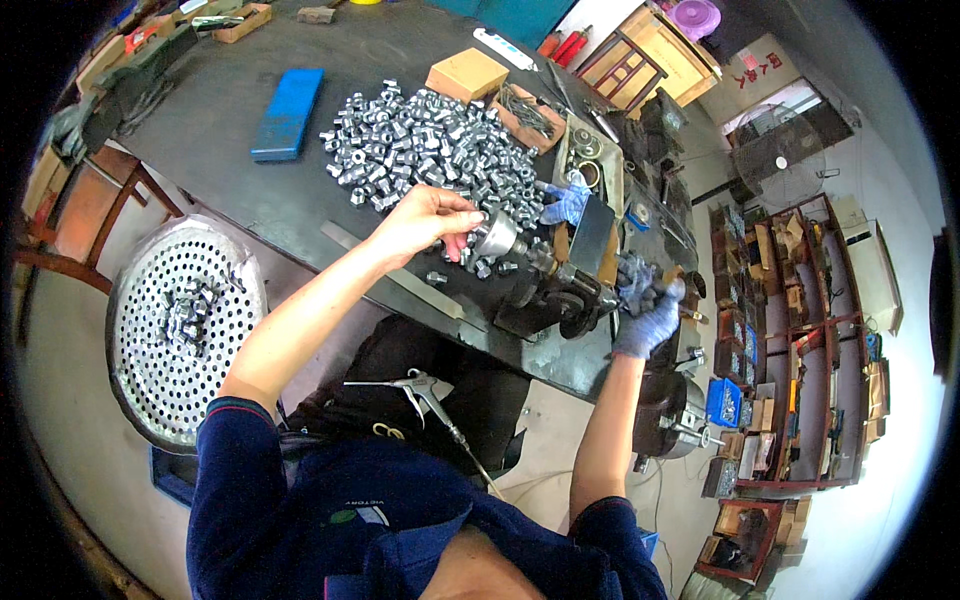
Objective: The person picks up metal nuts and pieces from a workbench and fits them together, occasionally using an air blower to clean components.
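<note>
Risk: small silver metal fitting (492, 237) pinched by left hand (425, 222) could be dropped; right hand (645, 318) clamped on lever.

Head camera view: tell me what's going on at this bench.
A person works at a dark metal workbench. The bare left hand pinches a small silver metal fitting at the chuck of a small black bench machine, beside a big heap of silver metal fittings. The right hand, in a blue glove, grips the machine's far end. A round perforated metal tray at the left holds a few more fittings.
</note>
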The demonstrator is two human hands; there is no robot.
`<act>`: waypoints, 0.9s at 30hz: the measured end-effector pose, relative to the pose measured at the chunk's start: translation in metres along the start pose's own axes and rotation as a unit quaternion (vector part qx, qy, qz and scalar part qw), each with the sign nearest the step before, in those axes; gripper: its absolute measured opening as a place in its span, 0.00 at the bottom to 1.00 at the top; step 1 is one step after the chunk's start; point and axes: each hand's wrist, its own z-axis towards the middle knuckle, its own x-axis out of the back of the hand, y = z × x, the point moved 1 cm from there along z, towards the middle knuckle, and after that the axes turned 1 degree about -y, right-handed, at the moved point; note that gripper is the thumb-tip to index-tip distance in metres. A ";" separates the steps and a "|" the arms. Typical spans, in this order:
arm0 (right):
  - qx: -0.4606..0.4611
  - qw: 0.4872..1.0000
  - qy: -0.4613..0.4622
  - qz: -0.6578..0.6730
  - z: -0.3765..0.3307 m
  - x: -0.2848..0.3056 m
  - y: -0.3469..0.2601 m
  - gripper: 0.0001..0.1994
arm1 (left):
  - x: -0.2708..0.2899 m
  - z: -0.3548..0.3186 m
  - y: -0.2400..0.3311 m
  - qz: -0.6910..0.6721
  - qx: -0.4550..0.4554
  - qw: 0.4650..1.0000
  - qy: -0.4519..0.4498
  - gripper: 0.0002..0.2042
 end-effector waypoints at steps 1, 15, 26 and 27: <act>0.002 1.000 -0.008 -0.020 -0.014 0.006 -0.010 0.16 | 0.001 -0.001 0.000 -0.007 -0.002 1.000 0.001 0.14; 0.057 0.988 0.011 -0.141 0.004 0.028 0.074 0.17 | 0.045 -0.053 0.009 0.068 -0.009 0.995 0.073 0.09; 0.050 0.998 -0.042 -0.013 -0.042 -0.001 -0.022 0.15 | 0.191 -0.272 0.012 0.479 0.167 0.757 0.412 0.12; 0.058 0.997 -0.046 -0.018 -0.048 0.008 -0.022 0.15 | 0.198 -0.281 0.009 0.581 0.171 0.694 0.389 0.12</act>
